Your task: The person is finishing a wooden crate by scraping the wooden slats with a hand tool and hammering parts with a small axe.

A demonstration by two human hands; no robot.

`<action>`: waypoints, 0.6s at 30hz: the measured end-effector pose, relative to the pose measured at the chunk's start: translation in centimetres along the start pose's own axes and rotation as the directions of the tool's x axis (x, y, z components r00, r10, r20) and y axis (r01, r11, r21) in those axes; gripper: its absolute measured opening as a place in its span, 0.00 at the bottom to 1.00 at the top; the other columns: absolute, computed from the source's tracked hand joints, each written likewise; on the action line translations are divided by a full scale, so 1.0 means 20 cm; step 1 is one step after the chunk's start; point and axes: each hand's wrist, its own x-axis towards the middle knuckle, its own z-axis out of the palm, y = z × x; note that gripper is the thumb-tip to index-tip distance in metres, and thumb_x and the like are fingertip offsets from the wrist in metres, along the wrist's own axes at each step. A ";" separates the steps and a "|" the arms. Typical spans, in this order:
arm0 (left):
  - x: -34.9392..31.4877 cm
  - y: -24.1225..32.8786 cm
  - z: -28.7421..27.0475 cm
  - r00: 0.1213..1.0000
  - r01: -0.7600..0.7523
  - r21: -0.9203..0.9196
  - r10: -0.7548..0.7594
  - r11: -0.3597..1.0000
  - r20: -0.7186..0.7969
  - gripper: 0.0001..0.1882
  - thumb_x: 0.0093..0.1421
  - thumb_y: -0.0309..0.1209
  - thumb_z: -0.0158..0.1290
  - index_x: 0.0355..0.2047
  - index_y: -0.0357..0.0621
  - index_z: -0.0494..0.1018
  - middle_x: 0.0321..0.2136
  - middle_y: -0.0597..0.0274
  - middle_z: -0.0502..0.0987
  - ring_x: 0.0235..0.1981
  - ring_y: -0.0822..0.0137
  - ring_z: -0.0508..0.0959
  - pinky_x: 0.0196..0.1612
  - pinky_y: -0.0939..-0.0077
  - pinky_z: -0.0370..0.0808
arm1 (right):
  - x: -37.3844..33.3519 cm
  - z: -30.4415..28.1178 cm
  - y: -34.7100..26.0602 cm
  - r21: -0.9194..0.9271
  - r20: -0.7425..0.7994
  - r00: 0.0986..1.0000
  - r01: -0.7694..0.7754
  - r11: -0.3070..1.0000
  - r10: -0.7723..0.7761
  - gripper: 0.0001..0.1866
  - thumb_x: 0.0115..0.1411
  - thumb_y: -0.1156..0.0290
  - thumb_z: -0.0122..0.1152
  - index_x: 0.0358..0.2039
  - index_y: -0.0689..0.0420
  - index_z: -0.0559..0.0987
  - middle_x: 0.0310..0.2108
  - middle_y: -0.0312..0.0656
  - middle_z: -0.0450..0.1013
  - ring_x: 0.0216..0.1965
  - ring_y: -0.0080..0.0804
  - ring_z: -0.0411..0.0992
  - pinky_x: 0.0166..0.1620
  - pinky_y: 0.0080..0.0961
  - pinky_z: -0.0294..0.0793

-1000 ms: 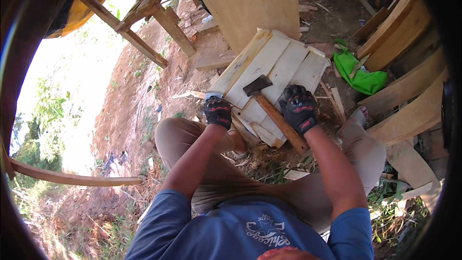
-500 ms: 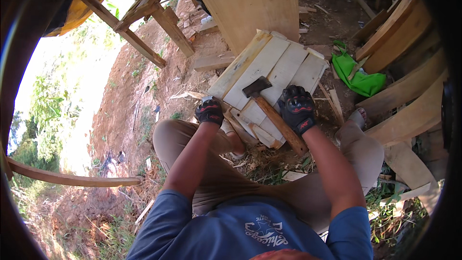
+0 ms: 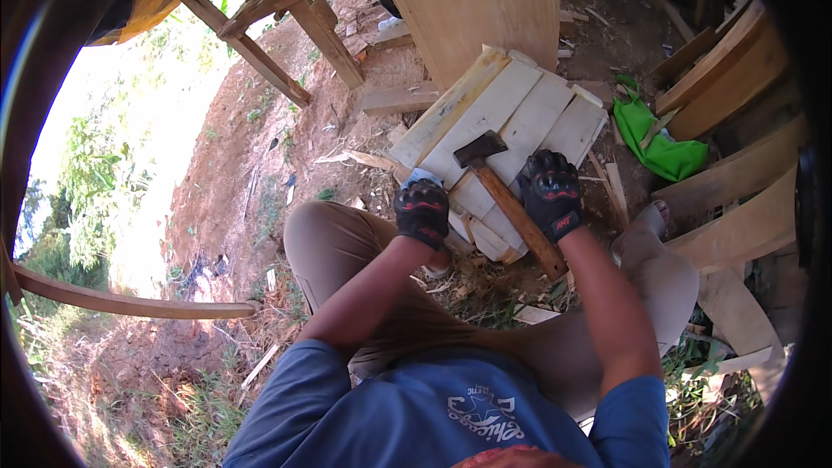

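Observation:
My left hand (image 3: 422, 211), in a black glove, is closed at the near left edge of a stack of pale wooden boards (image 3: 485, 100). A small pale blue piece (image 3: 425, 176) sticks out past its fingers; its kind is unclear. My right hand (image 3: 552, 193), also gloved, rests with curled fingers on the right side of the boards. Its fingertips are hidden, so what it may grip cannot be seen. Between the hands lies a hatchet (image 3: 518, 217), its dark head on the boards and its wooden handle slanting toward me, close beside my right hand.
A broad wooden panel (image 3: 485, 9) stands beyond the boards. To the right are a green bag (image 3: 650, 134) and several long planks (image 3: 737, 182). A rough wooden frame (image 3: 316, 35) stands at the far left. Wood scraps litter the dirt around my legs.
My left hand has moved right, further over the near edge of the boards, with the pale blue piece. The right hand and hatchet keep their places; the whole view has shifted slightly.

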 end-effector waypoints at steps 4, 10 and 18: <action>0.14 -0.26 -0.17 0.978 0.016 -0.002 -0.016 1.000 -0.207 0.08 0.63 0.30 0.53 0.38 0.43 0.80 0.32 0.53 0.84 0.32 0.50 0.86 0.34 0.55 0.81 | 0.00 -0.03 0.00 0.021 0.036 0.999 0.002 1.000 -0.003 0.16 0.64 0.57 0.62 0.44 0.55 0.80 0.47 0.46 0.74 0.50 0.47 0.72 0.52 0.48 0.72; 0.16 -0.22 0.11 0.970 0.108 0.147 -0.137 0.983 0.202 0.15 0.67 0.36 0.47 0.43 0.47 0.83 0.43 0.51 0.84 0.45 0.53 0.85 0.46 0.55 0.79 | 0.01 0.01 -0.01 0.003 0.004 1.000 0.006 1.000 -0.006 0.15 0.63 0.57 0.63 0.42 0.55 0.81 0.47 0.46 0.74 0.51 0.47 0.71 0.52 0.47 0.72; 0.04 -0.13 0.15 0.989 0.116 -0.137 -0.127 0.984 -0.071 0.14 0.66 0.33 0.49 0.44 0.43 0.81 0.41 0.48 0.85 0.45 0.48 0.84 0.49 0.48 0.79 | 0.05 -0.01 -0.01 0.041 0.049 0.998 -0.035 0.999 0.033 0.16 0.63 0.58 0.64 0.43 0.56 0.81 0.46 0.46 0.74 0.50 0.48 0.72 0.51 0.48 0.72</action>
